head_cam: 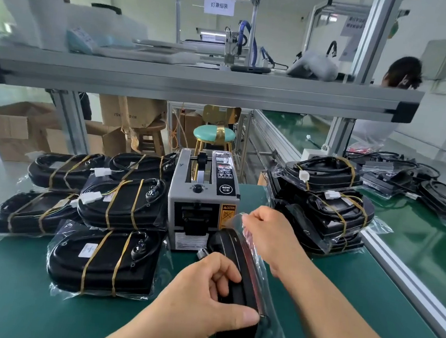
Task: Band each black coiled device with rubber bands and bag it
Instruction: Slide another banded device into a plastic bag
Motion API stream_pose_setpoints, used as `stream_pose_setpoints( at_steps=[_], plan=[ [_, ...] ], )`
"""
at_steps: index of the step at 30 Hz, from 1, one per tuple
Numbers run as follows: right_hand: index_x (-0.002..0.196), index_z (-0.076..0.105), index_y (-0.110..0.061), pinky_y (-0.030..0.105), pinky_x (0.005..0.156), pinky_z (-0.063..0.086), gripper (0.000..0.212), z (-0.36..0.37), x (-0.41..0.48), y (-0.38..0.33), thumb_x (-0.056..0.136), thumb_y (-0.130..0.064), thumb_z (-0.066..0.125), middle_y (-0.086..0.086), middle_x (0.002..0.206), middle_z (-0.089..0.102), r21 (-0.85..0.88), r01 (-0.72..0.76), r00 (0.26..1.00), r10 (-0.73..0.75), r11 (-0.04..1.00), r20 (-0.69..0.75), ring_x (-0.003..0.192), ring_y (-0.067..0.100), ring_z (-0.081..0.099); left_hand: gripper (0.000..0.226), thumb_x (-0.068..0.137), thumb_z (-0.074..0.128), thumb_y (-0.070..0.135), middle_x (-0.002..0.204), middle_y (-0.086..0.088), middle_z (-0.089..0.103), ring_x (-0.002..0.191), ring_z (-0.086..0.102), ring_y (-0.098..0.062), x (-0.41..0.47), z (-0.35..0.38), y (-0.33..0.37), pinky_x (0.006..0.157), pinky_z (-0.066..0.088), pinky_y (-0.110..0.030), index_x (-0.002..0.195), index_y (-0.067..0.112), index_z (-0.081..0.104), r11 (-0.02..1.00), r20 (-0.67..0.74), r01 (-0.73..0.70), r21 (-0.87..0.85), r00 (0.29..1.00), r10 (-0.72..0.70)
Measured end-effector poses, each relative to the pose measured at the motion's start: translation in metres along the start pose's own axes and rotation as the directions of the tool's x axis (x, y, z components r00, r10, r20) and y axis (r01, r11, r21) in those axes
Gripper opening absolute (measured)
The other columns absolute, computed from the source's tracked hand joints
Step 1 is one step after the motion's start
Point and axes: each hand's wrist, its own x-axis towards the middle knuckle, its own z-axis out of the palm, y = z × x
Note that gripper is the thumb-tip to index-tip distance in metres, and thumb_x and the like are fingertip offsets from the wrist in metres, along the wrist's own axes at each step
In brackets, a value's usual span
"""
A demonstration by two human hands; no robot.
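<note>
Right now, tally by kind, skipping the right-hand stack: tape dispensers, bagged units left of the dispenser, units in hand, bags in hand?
Tape dispenser: 1
Bagged banded units left of it: 5
Black device, gripped by left hand: 1
Clear bag, pinched by right hand: 1
Total: 8
Right stack not counted; its lower layers are hidden.

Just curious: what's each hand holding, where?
Left hand grips the black device at its near end; right hand pinches the clear bag at its top.
</note>
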Motion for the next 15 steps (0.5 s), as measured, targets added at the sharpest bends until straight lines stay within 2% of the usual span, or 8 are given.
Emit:
stream_pose_setpoints(
  at_steps=[3, 6, 8, 9, 10, 12, 13, 15],
  plan=[
    [0.08, 0.055, -0.019, 0.032, 0.072, 0.043, 0.023, 0.007, -0.002, 0.002, 0.094, -0.037, 0.054, -0.004, 0.077, 0.062, -0.105, 0.065, 0.996, -0.071, 0.992, -0.053, 0.077, 0.018, 0.057, 0.048, 0.046, 0.082, 0.054, 0.076, 0.018, 0.05, 0.06, 0.042, -0.002, 0.002, 0.0, 0.002, 0.061, 0.042, -0.015, 0.087, 0.037, 0.062, 1.0, 0.031, 0.008, -0.023, 1.0, -0.007],
    [0.079, 0.054, -0.025, 0.031, 0.065, 0.043, 0.032, 0.011, -0.002, 0.002, 0.08, -0.055, 0.064, -0.008, 0.076, 0.063, -0.167, 0.089, 0.99, -0.105, 0.982, -0.089, 0.075, 0.015, 0.061, 0.042, 0.05, 0.084, 0.051, 0.072, 0.022, 0.053, 0.062, 0.045, -0.001, 0.002, -0.004, 0.002, 0.062, 0.042, -0.014, 0.086, 0.041, 0.064, 0.999, 0.095, -0.005, -0.036, 0.995, 0.009],
    [0.075, 0.054, -0.025, 0.031, 0.067, 0.046, 0.028, 0.011, 0.001, 0.003, 0.078, -0.049, 0.068, -0.009, 0.075, 0.061, -0.294, 0.097, 0.988, -0.127, 0.951, -0.087, 0.076, 0.015, 0.06, 0.031, 0.06, 0.084, 0.048, 0.072, 0.017, 0.06, 0.063, 0.049, -0.002, 0.005, -0.006, 0.0, 0.063, 0.045, -0.015, 0.085, 0.035, 0.07, 0.994, 0.079, -0.022, -0.109, 0.996, 0.031],
    [0.073, 0.053, -0.025, 0.031, 0.068, 0.047, 0.026, 0.011, 0.003, 0.003, 0.08, -0.045, 0.067, -0.01, 0.075, 0.061, -0.35, 0.1, 0.987, -0.137, 0.931, -0.083, 0.076, 0.015, 0.06, 0.02, 0.07, 0.082, 0.042, 0.072, 0.012, 0.063, 0.061, 0.051, -0.003, 0.01, -0.009, -0.002, 0.061, 0.046, -0.017, 0.082, 0.029, 0.073, 0.979, -0.015, -0.017, -0.205, 1.0, 0.014],
    [0.071, 0.053, -0.025, 0.03, 0.067, 0.046, 0.026, 0.011, 0.004, 0.004, 0.084, -0.043, 0.066, -0.009, 0.074, 0.061, -0.389, 0.105, 0.985, -0.149, 0.915, -0.085, 0.076, 0.016, 0.06, 0.012, 0.079, 0.078, 0.034, 0.071, 0.005, 0.064, 0.056, 0.052, -0.005, 0.018, -0.013, -0.005, 0.059, 0.046, -0.019, 0.078, 0.022, 0.074, 0.941, -0.142, 0.012, -0.337, 0.988, -0.064],
    [0.071, 0.052, -0.025, 0.03, 0.061, 0.045, 0.028, 0.012, 0.004, 0.007, 0.089, -0.043, 0.063, -0.008, 0.071, 0.061, -0.405, 0.124, 0.978, -0.181, 0.906, -0.104, 0.069, 0.014, 0.059, 0.016, 0.089, 0.072, 0.023, 0.066, -0.001, 0.065, 0.047, 0.05, -0.006, 0.041, -0.027, -0.014, 0.05, 0.045, -0.02, 0.075, 0.014, 0.074, 0.78, -0.318, 0.087, -0.62, 0.881, -0.351],
    [0.071, 0.052, -0.026, 0.029, 0.057, 0.044, 0.028, 0.013, 0.003, 0.008, 0.091, -0.042, 0.063, -0.008, 0.069, 0.061, -0.402, 0.135, 0.974, -0.196, 0.906, -0.115, 0.066, 0.012, 0.058, 0.016, 0.09, 0.071, 0.02, 0.062, 0.0, 0.065, 0.043, 0.049, -0.005, 0.052, -0.033, -0.017, 0.045, 0.044, -0.018, 0.078, 0.01, 0.073, 0.693, -0.321, 0.116, -0.711, 0.824, -0.467],
    [0.071, 0.051, -0.026, 0.026, 0.052, 0.041, 0.028, 0.015, 0.001, 0.01, 0.091, -0.042, 0.062, -0.008, 0.066, 0.06, -0.4, 0.146, 0.967, -0.215, 0.905, -0.133, 0.062, 0.01, 0.057, 0.02, 0.093, 0.068, 0.02, 0.054, 0.003, 0.061, 0.037, 0.048, -0.003, 0.069, -0.04, -0.02, 0.038, 0.041, -0.016, 0.078, 0.007, 0.071, 0.6, -0.278, 0.157, -0.785, 0.775, -0.567]
  ],
)
